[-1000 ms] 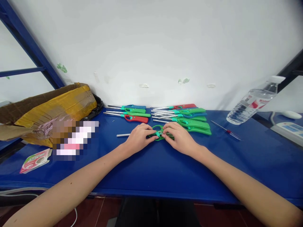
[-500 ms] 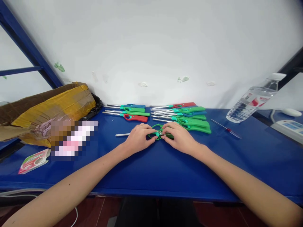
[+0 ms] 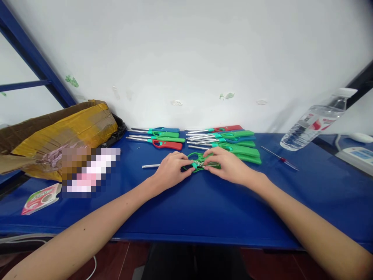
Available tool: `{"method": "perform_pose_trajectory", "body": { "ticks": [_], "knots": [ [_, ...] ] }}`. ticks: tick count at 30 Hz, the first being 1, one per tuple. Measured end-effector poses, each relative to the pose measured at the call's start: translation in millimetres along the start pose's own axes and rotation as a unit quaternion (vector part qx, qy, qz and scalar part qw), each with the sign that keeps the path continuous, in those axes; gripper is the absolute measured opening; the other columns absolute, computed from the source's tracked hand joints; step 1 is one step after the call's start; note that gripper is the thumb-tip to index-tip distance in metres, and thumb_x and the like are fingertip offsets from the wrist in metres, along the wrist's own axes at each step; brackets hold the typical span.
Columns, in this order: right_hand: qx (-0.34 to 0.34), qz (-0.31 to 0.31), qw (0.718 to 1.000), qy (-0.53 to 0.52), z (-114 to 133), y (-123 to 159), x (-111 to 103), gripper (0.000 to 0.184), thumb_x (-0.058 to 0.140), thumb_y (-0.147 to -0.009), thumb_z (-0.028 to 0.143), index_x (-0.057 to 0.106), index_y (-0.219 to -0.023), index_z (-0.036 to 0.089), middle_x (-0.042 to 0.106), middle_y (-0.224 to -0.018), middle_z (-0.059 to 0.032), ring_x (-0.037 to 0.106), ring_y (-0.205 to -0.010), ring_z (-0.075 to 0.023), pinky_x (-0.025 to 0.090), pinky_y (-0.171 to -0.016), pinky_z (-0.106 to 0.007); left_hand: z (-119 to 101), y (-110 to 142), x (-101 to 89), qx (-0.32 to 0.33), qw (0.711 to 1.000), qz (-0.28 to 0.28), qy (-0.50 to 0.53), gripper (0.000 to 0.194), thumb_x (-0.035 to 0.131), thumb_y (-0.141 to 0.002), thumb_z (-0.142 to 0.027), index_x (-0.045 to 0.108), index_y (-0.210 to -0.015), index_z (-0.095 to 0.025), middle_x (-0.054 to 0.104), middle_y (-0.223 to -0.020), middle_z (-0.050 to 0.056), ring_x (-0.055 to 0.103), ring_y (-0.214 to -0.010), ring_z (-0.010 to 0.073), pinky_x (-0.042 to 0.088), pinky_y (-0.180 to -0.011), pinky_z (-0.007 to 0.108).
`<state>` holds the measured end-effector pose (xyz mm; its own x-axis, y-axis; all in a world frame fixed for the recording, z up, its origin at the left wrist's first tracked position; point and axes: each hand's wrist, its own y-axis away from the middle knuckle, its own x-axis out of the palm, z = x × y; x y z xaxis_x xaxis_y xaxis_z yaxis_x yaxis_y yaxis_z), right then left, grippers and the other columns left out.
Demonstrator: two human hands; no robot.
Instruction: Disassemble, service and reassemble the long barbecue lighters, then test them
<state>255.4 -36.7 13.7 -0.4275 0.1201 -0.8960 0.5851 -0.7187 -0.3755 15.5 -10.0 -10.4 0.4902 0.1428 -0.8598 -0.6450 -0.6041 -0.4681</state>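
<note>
A green gas lighter [image 3: 200, 165] with a long metal barrel lies on the blue table in front of me, its barrel pointing left. Its casing is open in the middle, where thin pale wires and a teal trigger part show. My left hand [image 3: 172, 169] is closed around its front part, with thumb and fingertips at the teal piece. The fingers of my right hand [image 3: 225, 166] pinch the lighter's inner parts near the dark green, see-through body. What exactly sits between those right fingertips is partly hidden. Behind my right hand lies a pile of lighters [image 3: 236, 142], mostly green.
Several more lighters [image 3: 167, 145] lie back left. A screwdriver [image 3: 282, 159] with a clear red handle rests at right, near a tilted water bottle [image 3: 310, 124] and a white device [image 3: 358, 157]. At left are a taped cardboard box [image 3: 67, 134] and a small printed carton [image 3: 42, 199].
My right hand has shifted slightly right along the lighter, so more of the wires and inner parts show. My left hand stays in place on the front part.
</note>
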Motion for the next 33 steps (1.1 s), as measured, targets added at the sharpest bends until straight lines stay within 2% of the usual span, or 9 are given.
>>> {"method": "perform_pose_trajectory", "body": {
  "ticks": [8,14,20,26,33],
  "knots": [
    [0.003,-0.024,1.0,0.0,0,0,7,0.013,0.06,-0.089,0.021,0.072,-0.092,0.021,0.067,-0.104,-0.0091,0.062,-0.098,-0.0244,0.053,-0.084,-0.041,1,1,1.9,-0.003,1.0,-0.001,-0.003,0.021,0.065,-0.089,-0.034,0.075,-0.103,-0.022,0.07,-0.097,0.006,0.062,-0.091,0.0214,0.051,-0.08,0.034],
    [0.0,-0.008,1.0,-0.006,2,0,8,0.014,0.059,-0.089,0.018,0.073,-0.09,0.02,0.067,-0.106,-0.0094,0.062,-0.097,-0.0241,0.053,-0.085,-0.041,0,1,1.8,-0.011,1.0,0.0,0.007,0.024,0.065,-0.089,-0.033,0.073,-0.11,-0.023,0.069,-0.097,0.006,0.062,-0.091,0.0212,0.051,-0.079,0.033],
    [-0.006,-0.014,1.0,-0.003,1,1,9,0.016,0.059,-0.089,0.018,0.075,-0.091,0.022,0.066,-0.106,-0.0093,0.063,-0.098,-0.0241,0.054,-0.083,-0.04,1,1,1.6,0.002,1.0,0.01,0.005,0.024,0.062,-0.091,-0.032,0.072,-0.111,-0.025,0.068,-0.099,0.006,0.061,-0.093,0.021,0.051,-0.081,0.033],
    [-0.019,-0.017,1.0,0.014,2,1,9,0.015,0.061,-0.088,0.018,0.075,-0.09,0.022,0.066,-0.107,-0.0094,0.062,-0.098,-0.0244,0.053,-0.084,-0.04,-2,1,-4.0,0.025,0.999,0.026,-0.003,0.025,0.055,-0.094,-0.031,0.072,-0.11,-0.021,0.066,-0.099,0.008,0.059,-0.095,0.0218,0.05,-0.084,0.035],
    [-0.024,0.005,0.999,0.021,5,0,5,0.015,0.061,-0.088,0.018,0.076,-0.086,0.02,0.067,-0.106,-0.0101,0.062,-0.098,-0.0249,0.052,-0.085,-0.042,-1,1,-10.0,0.055,0.997,0.052,0.0,0.028,0.063,-0.09,-0.035,0.071,-0.111,-0.018,0.064,-0.103,0.009,0.057,-0.099,0.0237,0.05,-0.088,0.037]
  ]
}}
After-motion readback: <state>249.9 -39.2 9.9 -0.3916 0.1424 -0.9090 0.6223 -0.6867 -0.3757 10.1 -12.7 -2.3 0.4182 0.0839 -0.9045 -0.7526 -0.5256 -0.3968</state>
